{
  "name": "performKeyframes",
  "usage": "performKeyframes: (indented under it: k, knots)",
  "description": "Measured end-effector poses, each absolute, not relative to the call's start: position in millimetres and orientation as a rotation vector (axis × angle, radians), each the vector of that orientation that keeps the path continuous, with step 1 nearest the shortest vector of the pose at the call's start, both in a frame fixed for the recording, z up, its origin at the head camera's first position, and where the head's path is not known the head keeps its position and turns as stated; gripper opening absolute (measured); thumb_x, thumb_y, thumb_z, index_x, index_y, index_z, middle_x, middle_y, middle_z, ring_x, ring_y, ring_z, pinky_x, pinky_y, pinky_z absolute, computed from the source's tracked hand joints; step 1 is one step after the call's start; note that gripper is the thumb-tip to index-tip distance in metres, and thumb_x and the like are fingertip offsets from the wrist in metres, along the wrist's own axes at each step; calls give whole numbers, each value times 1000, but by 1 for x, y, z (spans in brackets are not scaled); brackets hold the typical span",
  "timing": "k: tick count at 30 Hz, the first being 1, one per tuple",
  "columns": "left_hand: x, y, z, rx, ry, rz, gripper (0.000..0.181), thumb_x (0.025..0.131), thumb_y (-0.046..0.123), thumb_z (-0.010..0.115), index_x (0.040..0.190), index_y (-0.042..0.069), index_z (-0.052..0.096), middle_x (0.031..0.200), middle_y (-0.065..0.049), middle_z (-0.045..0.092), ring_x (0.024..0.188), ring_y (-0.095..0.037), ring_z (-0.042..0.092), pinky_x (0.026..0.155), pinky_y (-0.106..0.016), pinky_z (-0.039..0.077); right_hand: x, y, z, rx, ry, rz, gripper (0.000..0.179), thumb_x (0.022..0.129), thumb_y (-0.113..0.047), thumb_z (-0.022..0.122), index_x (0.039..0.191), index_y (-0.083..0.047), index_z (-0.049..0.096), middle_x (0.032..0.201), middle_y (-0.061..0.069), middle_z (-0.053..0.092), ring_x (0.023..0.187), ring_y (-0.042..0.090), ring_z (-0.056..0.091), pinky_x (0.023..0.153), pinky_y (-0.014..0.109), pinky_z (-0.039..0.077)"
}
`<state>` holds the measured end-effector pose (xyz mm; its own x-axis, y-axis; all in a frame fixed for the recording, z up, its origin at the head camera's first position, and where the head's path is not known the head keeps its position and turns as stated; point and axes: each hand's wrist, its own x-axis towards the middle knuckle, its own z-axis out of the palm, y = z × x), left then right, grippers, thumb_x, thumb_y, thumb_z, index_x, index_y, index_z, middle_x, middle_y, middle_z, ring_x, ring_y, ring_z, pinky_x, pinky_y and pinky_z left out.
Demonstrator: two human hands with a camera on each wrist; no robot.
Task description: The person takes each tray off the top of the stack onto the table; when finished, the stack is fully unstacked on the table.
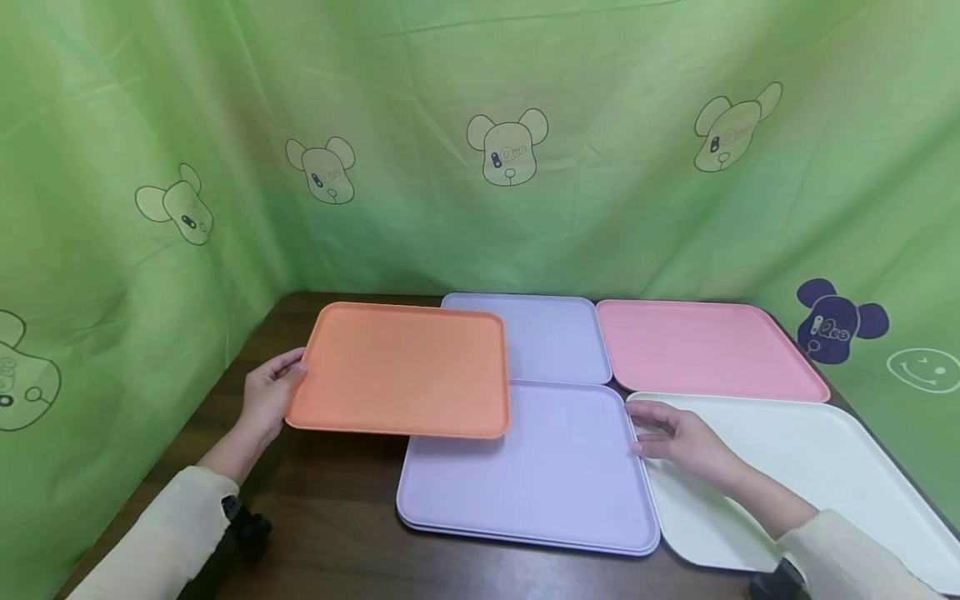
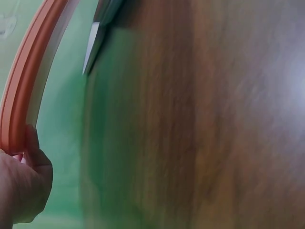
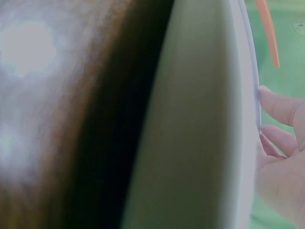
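An orange rectangular tray (image 1: 401, 371) is held at its left edge by my left hand (image 1: 268, 392), above the dark wooden table. Its right part overlaps the stacked lavender trays (image 1: 525, 487) and hides part of a bluish-lavender tray (image 1: 551, 337). In the left wrist view, the fingers of that hand grip the rim of the orange tray (image 2: 21, 95), which shows layered ridges. My right hand (image 1: 682, 442) is over the left rim of a white tray (image 1: 795, 458), its fingertips touching the lavender stack's right edge. Between those fingers I see nothing held.
A pink tray (image 1: 712, 350) lies at the back right, behind the white one. Dark wooden table (image 1: 330, 508) shows at the left and front. Green curtains (image 1: 420, 233) with bear drawings hang close behind the table and along its sides.
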<state>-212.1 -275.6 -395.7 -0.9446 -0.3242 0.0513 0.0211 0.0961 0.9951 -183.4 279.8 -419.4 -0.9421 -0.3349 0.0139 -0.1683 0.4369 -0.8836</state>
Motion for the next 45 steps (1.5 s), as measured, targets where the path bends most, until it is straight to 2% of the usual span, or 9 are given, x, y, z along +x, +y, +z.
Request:
performKeyframes:
  k: [9, 18, 33, 36, 41, 45]
  knots:
    - [-220, -301, -389, 376, -2109, -1852, 41, 98, 6, 55, 137, -5, 50, 88, 15, 60, 78, 0, 59, 66, -17, 52, -183, 282, -419, -424, 2502, -1533, 65, 83, -3, 74, 135, 18, 41, 138, 37, 40, 117, 49, 52, 85, 27, 52]
    - [-230, -332, -388, 414, -2062, -1867, 43, 97, 8, 56, 138, -5, 49, 85, 15, 60, 75, 0, 57, 61, -16, 51, -182, 282, -418, -419, 2497, -1543, 65, 83, -4, 74, 135, 17, 42, 138, 37, 41, 117, 49, 51, 86, 26, 52]
    - [-233, -373, -390, 485, -1928, -2004, 26, 95, 8, 62, 120, 14, 67, 82, 13, 62, 67, -2, 61, 54, -20, 53, -181, 278, -419, -430, 2490, -1543, 63, 84, 0, 72, 135, 19, 40, 138, 37, 40, 119, 48, 50, 86, 28, 52]
    - [-232, -381, -390, 512, -1945, -2001, 29, 95, 10, 61, 124, 14, 66, 83, 15, 62, 66, -2, 61, 54, -20, 53, -182, 277, -419, -431, 2489, -1545, 63, 84, 0, 72, 135, 19, 40, 138, 37, 40, 119, 48, 50, 86, 29, 52]
    - [-233, -388, -393, 533, -2018, -1974, 43, 96, 14, 61, 138, 8, 55, 86, 15, 60, 68, -1, 62, 56, -20, 54, -181, 278, -418, -425, 2493, -1537, 63, 84, 0, 72, 135, 19, 40, 138, 37, 40, 118, 48, 51, 85, 29, 52]
    - [-234, -389, -396, 502, -2052, -1960, 45, 96, 15, 61, 139, 5, 53, 85, 16, 61, 69, 1, 61, 57, -19, 53, -181, 278, -418, -431, 2504, -1526, 63, 84, -2, 73, 135, 19, 41, 137, 37, 41, 118, 49, 50, 85, 29, 52]
